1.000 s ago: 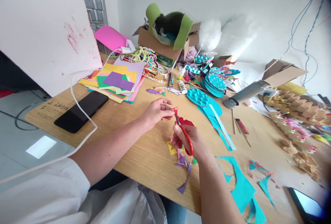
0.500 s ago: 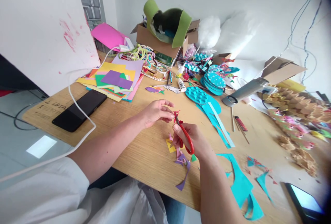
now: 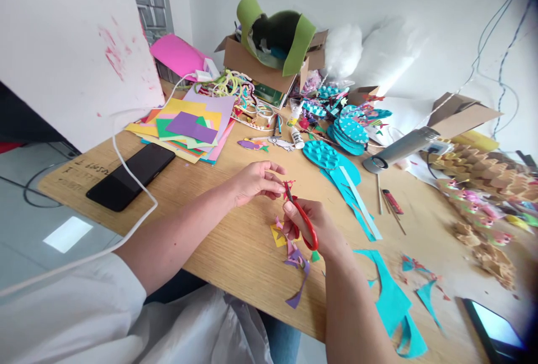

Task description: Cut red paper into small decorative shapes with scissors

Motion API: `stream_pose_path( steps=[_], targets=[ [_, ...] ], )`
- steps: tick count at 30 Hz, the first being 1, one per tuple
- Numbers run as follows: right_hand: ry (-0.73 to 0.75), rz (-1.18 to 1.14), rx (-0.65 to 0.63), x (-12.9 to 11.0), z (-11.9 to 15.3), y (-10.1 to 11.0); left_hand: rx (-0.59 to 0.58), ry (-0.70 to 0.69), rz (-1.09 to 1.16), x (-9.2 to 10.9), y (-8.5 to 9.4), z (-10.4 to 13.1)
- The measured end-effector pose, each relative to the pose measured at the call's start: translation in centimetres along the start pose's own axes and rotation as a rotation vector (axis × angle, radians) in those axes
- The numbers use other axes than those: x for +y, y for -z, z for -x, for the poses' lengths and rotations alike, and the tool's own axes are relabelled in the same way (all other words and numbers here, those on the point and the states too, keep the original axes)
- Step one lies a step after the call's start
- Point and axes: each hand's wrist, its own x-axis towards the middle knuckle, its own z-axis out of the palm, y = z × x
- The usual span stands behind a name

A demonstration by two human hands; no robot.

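Red-handled scissors point(image 3: 310, 230) are gripped in my right hand point(image 3: 315, 224), their blades pointing up and away from me. The blades meet a small red cut piece point(image 3: 291, 184), which my left hand point(image 3: 258, 183) pinches between thumb and fingertips. Its exact shape is too small to make out. Below my hands, purple scraps point(image 3: 300, 274), a yellow piece point(image 3: 277, 235) and a green scrap point(image 3: 315, 257) lie on the wooden table point(image 3: 235, 246). Turquoise offcuts point(image 3: 389, 296) are spread beside my right forearm.
A black phone point(image 3: 131, 176) lies at left under a white cable point(image 3: 138, 187). Coloured sheets point(image 3: 191, 128) are stacked behind it. At right are a grey metal flask point(image 3: 399, 151) and a lit phone point(image 3: 496, 330). A cardboard box point(image 3: 252, 65) stands at the back.
The view has shifted very slightly. Both hands keep nearly the same pose, with the scissor blades still at the red piece.
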Motion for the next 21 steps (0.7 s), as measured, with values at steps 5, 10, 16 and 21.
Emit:
stream_pose_path(
  steps=[5, 10, 16, 21],
  targets=[
    [-0.023, 0.005, 0.008, 0.14, -0.03, -0.02, -0.007, -0.008, 0.001, -0.07, 0.04, -0.02],
    [-0.038, -0.021, 0.023, 0.34, -0.08, -0.16, -0.005, -0.006, 0.002, -0.12, 0.07, -0.07],
    [-0.038, -0.025, 0.062, 0.42, -0.16, -0.29, 0.010, 0.016, 0.037, -0.10, -0.20, -0.03],
    [-0.026, -0.028, 0.099, 0.27, -0.36, -0.56, 0.029, 0.013, 0.095, -0.40, -0.55, -0.03]
  ],
)
